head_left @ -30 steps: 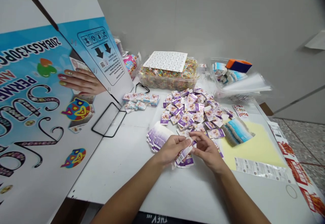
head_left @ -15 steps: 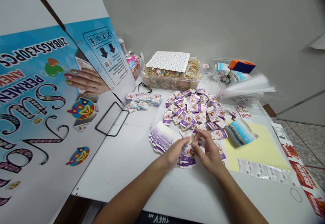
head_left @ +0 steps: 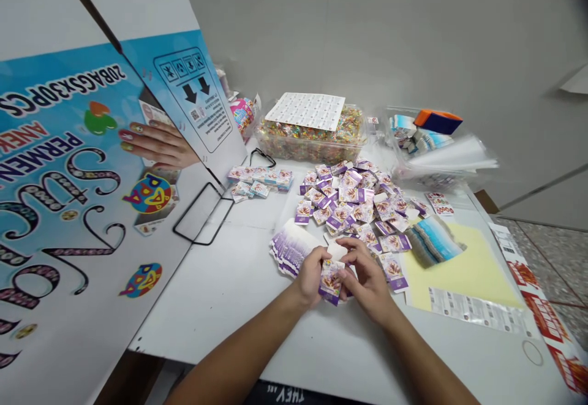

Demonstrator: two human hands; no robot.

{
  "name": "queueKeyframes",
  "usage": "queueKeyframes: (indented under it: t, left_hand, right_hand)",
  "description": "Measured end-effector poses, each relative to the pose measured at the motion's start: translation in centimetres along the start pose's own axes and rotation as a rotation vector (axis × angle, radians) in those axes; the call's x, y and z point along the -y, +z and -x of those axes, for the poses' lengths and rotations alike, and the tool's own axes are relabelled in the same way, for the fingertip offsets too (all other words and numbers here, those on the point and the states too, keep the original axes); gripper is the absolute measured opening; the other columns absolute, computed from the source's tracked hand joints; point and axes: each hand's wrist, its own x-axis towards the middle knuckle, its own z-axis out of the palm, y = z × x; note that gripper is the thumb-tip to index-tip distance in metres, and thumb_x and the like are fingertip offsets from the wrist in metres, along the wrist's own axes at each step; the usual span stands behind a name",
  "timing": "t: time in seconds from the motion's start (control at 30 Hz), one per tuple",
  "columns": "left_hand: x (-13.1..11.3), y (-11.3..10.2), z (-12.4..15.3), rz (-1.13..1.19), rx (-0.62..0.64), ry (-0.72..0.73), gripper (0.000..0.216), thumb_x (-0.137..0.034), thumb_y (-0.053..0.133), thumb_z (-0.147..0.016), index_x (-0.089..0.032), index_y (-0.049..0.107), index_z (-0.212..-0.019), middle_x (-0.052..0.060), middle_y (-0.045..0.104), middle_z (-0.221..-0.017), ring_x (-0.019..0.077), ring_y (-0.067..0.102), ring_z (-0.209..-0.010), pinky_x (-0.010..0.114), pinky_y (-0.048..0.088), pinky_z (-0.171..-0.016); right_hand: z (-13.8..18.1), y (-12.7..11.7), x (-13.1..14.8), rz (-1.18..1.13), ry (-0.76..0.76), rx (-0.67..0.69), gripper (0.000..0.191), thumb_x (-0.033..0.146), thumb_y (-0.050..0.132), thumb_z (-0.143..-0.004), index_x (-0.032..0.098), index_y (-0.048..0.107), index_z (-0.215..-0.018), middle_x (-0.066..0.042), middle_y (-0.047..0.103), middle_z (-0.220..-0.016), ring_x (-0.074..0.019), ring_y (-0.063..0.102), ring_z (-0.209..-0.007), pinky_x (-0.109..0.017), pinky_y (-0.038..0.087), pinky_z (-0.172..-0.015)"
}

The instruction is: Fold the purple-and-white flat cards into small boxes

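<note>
My left hand [head_left: 310, 279] grips a small purple-and-white printed card packet [head_left: 329, 281], thumb on its face. The fingers of my right hand [head_left: 369, 281] are bent around the packet's right side, with thumb and fingertips at its edge. A white flap [head_left: 337, 251] shows at the packet's top, between the two hands. Just beyond lies a heap of similar purple-and-white packets [head_left: 350, 194]. To the left of my hands, a fanned stack of purple-edged white cards [head_left: 294, 242] lies flat. My wrists partly cover what is under the hands.
A clear tub of glittery pieces [head_left: 312, 144] bears a printed sheet [head_left: 307, 111]. Another clear container [head_left: 448, 157] stands back right. A banded blue card stack [head_left: 434, 241] lies on yellow paper [head_left: 473, 264]. A large printed carton [head_left: 101, 209] and black wire frame [head_left: 203, 214] border the left.
The packet in my hands has turned so its printed face and white flap show more plainly. Both hands have shifted slightly, and packets formerly beneath them are now less visible.
</note>
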Motion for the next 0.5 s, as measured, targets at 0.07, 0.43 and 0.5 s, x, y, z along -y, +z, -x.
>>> queueKeyframes:
  t: [0.07,0.43,0.5]
  left_hand:
    - [0.1,-0.1,-0.3,-0.036,0.007,-0.03,0.035,-0.04,0.049,-0.07,-0.009,0.064,-0.078,0.007,0.061,-0.046,0.021,0.054,-0.032,0.028,0.039,-0.034]
    - [-1.3,1.6,0.8,-0.235,0.008,0.196,0.058,-0.04,0.082,-0.076,-0.017,0.058,-0.123,0.006,0.072,-0.096,0.0161,0.07,-0.075,0.028,0.055,-0.074]
    - [-1.7,1.5,1.2,-0.305,0.071,0.205,0.054,-0.038,0.082,-0.077,-0.018,0.061,-0.123,0.01,0.068,-0.116,0.02,0.069,-0.097,0.032,0.054,-0.088]
  right_hand:
    - [0.0,0.2,-0.1,-0.143,0.136,0.054,0.016,0.038,0.065,-0.092,0.023,0.067,-0.087,-0.01,0.054,-0.131,-0.0186,0.068,-0.075,-0.036,0.059,-0.059]
    - [-0.8,-0.9,-1.9,0.06,-0.022,-0.35,0.01,0.028,0.063,-0.094,0.023,0.069,-0.1,-0.004,0.066,-0.089,-0.0189,0.062,-0.083,-0.033,0.05,-0.074]
    - [-0.9,-1.1,-1.7,0.123,-0.081,-0.359,0.009,0.025,0.063,-0.094,0.023,0.071,-0.097,-0.004,0.066,-0.087,-0.0192,0.061,-0.082,-0.034,0.049,-0.074]
